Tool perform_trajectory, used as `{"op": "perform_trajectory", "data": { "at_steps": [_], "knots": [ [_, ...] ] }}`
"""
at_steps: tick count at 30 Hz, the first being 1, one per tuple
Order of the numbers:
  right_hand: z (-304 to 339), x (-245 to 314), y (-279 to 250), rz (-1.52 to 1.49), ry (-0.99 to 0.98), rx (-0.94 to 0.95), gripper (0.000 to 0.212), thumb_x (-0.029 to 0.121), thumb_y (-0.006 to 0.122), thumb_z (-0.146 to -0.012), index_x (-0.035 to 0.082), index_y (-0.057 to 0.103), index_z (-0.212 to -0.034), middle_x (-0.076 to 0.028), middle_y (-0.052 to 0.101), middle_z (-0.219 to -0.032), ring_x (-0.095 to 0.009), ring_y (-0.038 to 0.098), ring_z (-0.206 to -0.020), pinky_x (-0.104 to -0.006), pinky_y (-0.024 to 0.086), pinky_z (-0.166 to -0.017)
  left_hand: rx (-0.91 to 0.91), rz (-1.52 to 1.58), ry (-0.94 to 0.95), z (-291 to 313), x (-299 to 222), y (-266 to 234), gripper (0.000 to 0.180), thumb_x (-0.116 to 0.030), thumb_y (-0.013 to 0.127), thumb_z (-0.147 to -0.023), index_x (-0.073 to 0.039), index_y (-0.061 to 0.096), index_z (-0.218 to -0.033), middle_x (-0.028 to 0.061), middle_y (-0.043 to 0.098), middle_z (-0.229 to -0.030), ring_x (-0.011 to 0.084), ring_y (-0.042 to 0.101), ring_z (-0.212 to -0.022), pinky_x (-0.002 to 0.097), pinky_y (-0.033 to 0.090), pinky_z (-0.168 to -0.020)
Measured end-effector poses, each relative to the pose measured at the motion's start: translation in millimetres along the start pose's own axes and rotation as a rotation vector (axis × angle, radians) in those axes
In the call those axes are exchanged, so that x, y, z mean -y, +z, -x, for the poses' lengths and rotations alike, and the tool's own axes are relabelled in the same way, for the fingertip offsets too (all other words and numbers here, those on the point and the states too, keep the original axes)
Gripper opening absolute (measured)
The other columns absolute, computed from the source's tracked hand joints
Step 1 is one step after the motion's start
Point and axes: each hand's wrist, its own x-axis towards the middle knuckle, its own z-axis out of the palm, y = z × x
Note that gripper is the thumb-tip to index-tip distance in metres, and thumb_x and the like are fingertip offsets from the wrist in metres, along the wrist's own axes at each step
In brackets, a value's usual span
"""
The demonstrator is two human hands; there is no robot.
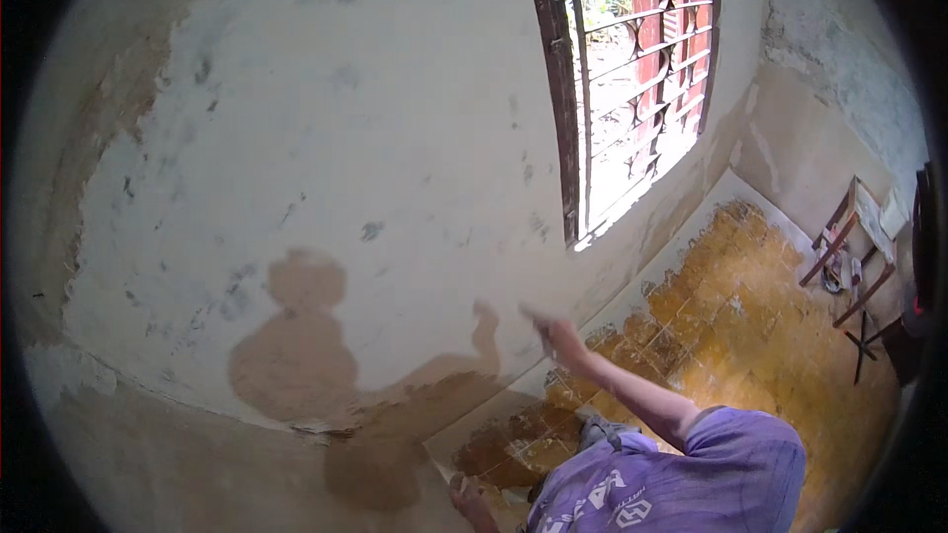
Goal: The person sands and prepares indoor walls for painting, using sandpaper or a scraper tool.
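Observation:
My right hand (564, 343) is raised in front of the wall, its fingers closed around a small, dark grey, flat tool (534, 316). Blur hides the tool's exact kind. The patchy white wall (425, 118) before me carries grey smudges and a rough, peeling edge. Down by the lower edge, my left hand (470, 503) hangs low beside my purple shirt (681, 484). Its fingers show only in part, so their grip is unclear. My shadow (306, 336) falls on the wall left of the tool.
A barred window (647, 69) with a dark frame opens on the upper right. Below lies a worn yellow-brown tiled floor (731, 326). By the right wall stands a small wooden stool (857, 222), with a bundle of things (839, 271) under it.

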Motion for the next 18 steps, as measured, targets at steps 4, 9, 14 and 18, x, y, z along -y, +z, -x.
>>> {"op": "perform_trajectory", "data": {
  "at_steps": [4,9,14,18],
  "knots": [
    [-116.9,58.9,-68.3,0.4,-0.487,-0.391,0.066,-0.012,0.046,-0.068,0.006,0.053,-0.131,-0.021,0.055,-0.125,-0.03,0.055,-0.112,-0.0397,0.042,-0.094,-0.026,-0.099,0.019,11.9,17.6,22.3,0.037,-0.006,0.062,-0.085,-0.009,0.052,-0.121,0.0037,0.056,-0.122,0.0177,0.06,-0.098,0.0325,0.046,-0.073],
    [-203.0,43.6,-109.6,0.83,-0.858,-0.172,0.057,-0.002,0.057,-0.07,0.01,0.059,-0.126,-0.016,0.053,-0.132,-0.036,0.046,-0.128,-0.0464,0.035,-0.108,-0.105,-0.018,0.079,39.2,34.4,70.5,0.037,-0.006,0.064,-0.085,-0.007,0.053,-0.12,0.0056,0.058,-0.115,0.0151,0.059,-0.092,0.0275,0.046,-0.071],
    [-178.4,-61.8,-86.4,0.538,-0.6,-0.415,0.055,-0.006,0.052,-0.072,0.008,0.06,-0.125,-0.017,0.052,-0.134,-0.039,0.047,-0.126,-0.0447,0.04,-0.103,-0.128,0.003,0.15,88.0,35.3,109.1,0.038,-0.006,0.066,-0.084,-0.001,0.053,-0.119,0.0083,0.057,-0.11,0.0136,0.058,-0.088,0.0264,0.046,-0.069],
    [-94.1,-129.5,-55.6,0.192,0.044,-0.138,0.072,-0.016,0.046,-0.066,0.013,0.055,-0.132,-0.018,0.048,-0.137,-0.038,0.047,-0.125,-0.042,0.044,-0.1,-0.142,-0.072,0.097,104.6,54.3,119.9,0.04,-0.005,0.067,-0.083,0.0,0.052,-0.12,0.0085,0.057,-0.108,0.0141,0.058,-0.091,0.0265,0.047,-0.072]
  ]
}}
